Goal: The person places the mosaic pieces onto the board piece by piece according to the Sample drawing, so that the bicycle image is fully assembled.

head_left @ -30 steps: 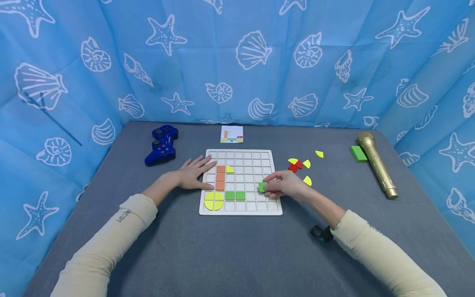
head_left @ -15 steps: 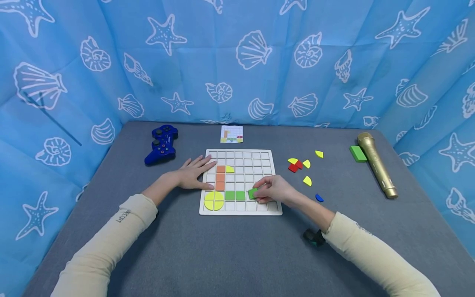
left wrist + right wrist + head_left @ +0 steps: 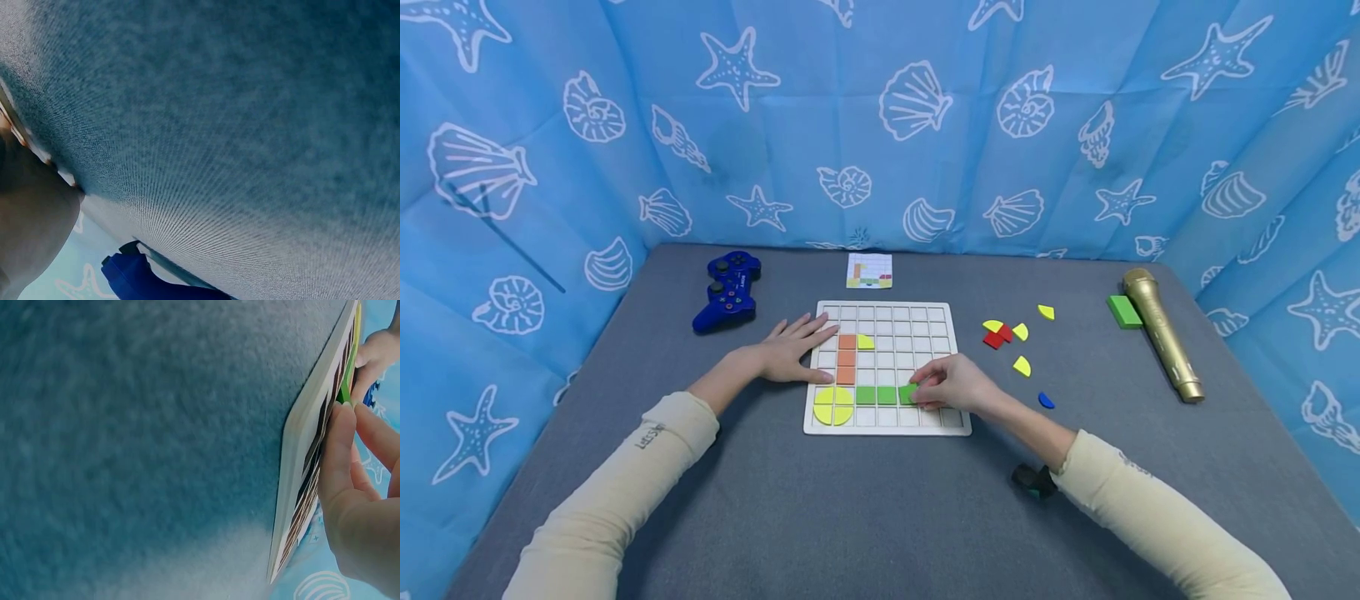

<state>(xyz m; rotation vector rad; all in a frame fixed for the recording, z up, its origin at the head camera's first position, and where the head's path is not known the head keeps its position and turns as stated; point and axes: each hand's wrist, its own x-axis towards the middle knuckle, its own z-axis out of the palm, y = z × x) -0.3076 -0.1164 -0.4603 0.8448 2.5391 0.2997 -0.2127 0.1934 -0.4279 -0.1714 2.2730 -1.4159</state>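
A white grid board [image 3: 887, 431] lies on the table. My left hand [image 3: 786, 352] rests spread on its left edge, fingers straight. My right hand [image 3: 961, 385] pinches a green square tile [image 3: 907, 394] at the board, in line with two other green tiles [image 3: 876, 395]. In the right wrist view, thumb and fingertips of that hand [image 3: 359, 506] meet at the green tile's edge. Orange square tiles [image 3: 846, 359] form a column on the board. Yellow quarter-circle tiles [image 3: 832, 406] make a circle at its lower left, and one yellow quarter-circle [image 3: 865, 342] sits beside the top orange tile.
Right of the board lie loose yellow quarter-circles [image 3: 1022, 366], red pieces [image 3: 994, 340] and a blue piece [image 3: 1046, 401]. A pattern card [image 3: 869, 271] lies behind the board. A blue game controller [image 3: 728, 292] is at left; a green block [image 3: 1123, 312] and gold microphone [image 3: 1163, 335] are at right.
My right hand has carried the green tile leftward and toward me, down into line with the other green tiles. The blue piece has come into view. My left hand has stayed put.
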